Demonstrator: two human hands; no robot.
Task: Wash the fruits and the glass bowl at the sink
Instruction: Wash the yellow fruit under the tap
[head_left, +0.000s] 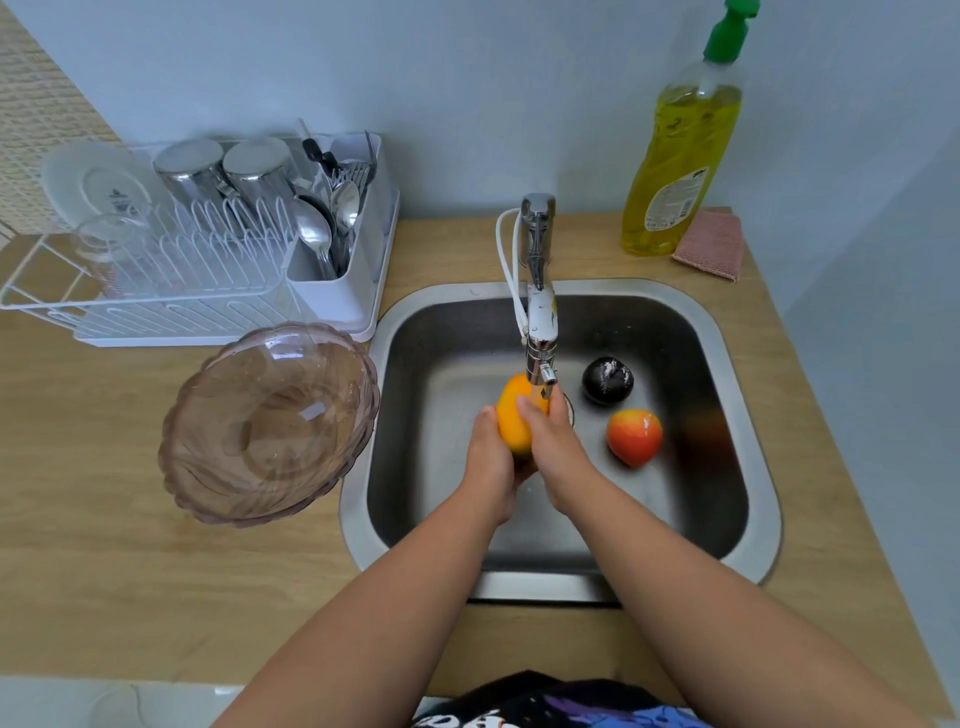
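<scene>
while both hands meet under the chrome faucet (539, 291), a yellow-orange oval mango (511, 415) sits clasped between them over the middle of the stainless steel sink (748, 374). the left hand (491, 467) cups the fruit from its left and lower side, and the right hand (553, 447) wraps over its right side with the fingers laid across the top. the mango's upper end is just beneath the faucet's spout. on the sink floor to the right lie a dark purple round fruit (607, 380) with a pale wet patch on top and, nearer the person, a red-and-yellow peach-shaped fruit (635, 436), the two close together but apart. the pink-tinted scalloped glass bowl (270, 421) rests tilted on the wooden counter (104, 571) just left of the sink, its rim overlapping the sink's edge. behind it stands a white dish rack (208, 280) with metal cups, a plate and spoons. a yellow dish soap bottle (680, 150) and a pink sponge cloth (711, 244) sit at the back right.
</scene>
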